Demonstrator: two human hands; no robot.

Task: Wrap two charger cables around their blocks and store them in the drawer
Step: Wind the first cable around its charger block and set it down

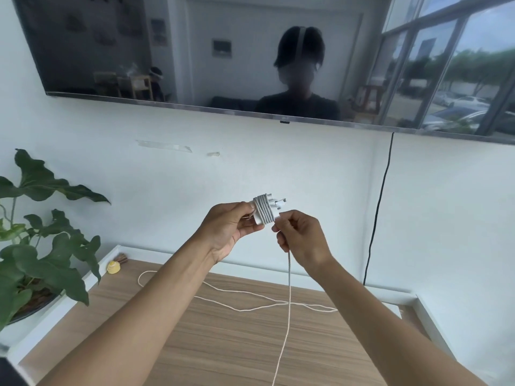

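Note:
A white charger block (264, 211) is held up in front of the wall, with several turns of white cable wound around it and a plug end sticking out to the right. My left hand (227, 228) grips the block from the left. My right hand (299, 236) pinches the cable (289, 277) just below the block's right end. From there the cable hangs straight down past the bottom of the view. More white cable (245, 295) lies in loose loops on the wooden cabinet top (223, 344). No drawer is in view.
A large leafy potted plant (41, 257) stands at the left edge. A small yellow object (113, 267) sits at the cabinet's back left corner. A wall-mounted TV (250, 59) hangs above, and a black cord (376, 218) runs down the wall at right.

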